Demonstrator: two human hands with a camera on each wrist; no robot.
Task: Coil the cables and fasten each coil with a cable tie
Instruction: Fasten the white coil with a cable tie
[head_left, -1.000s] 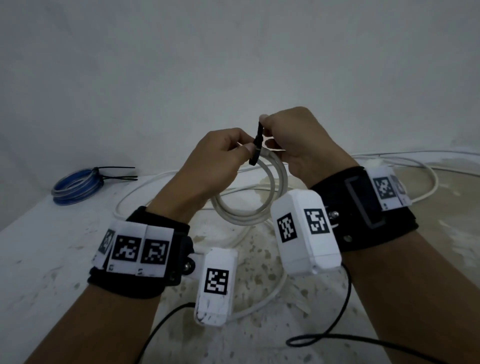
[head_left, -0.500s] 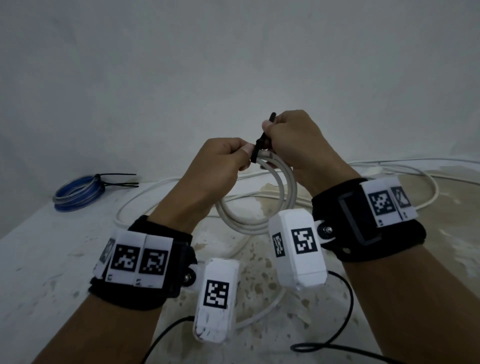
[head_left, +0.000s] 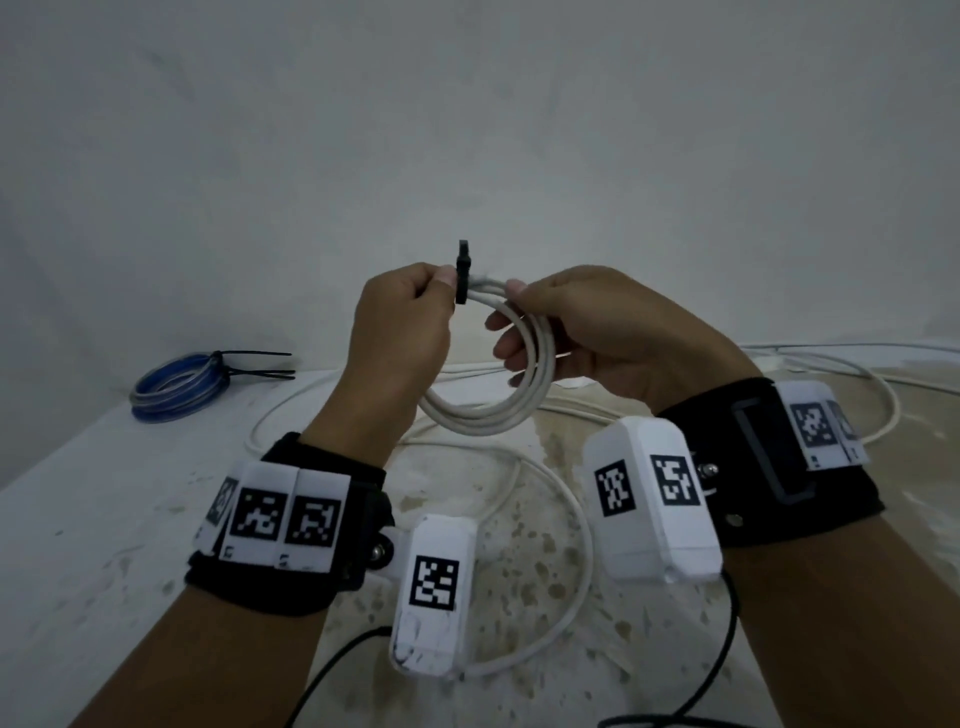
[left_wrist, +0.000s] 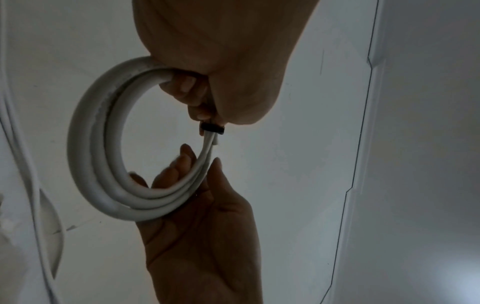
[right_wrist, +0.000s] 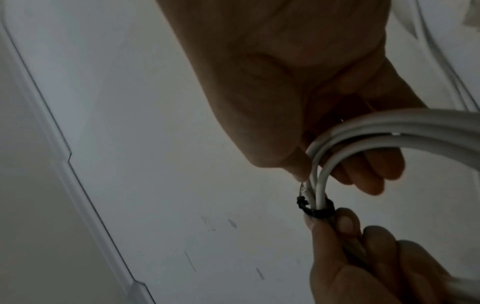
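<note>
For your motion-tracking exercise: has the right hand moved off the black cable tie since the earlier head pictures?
Yes. The right hand has shifted rightward along the white coil, away from the cable tie, which the left hand holds.

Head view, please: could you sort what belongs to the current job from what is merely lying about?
In hand:
white cable coil
black cable tie
left hand
right hand

Lying about:
blue coil, already tied
loose white cable

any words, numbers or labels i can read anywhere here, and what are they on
No readable words, brands or numbers in any view.
Wrist units: black-and-white square code patterns only, no letters.
Wrist bands: the same kind of code squares, no text.
White cable coil, black cable tie, blue coil: no print visible.
</note>
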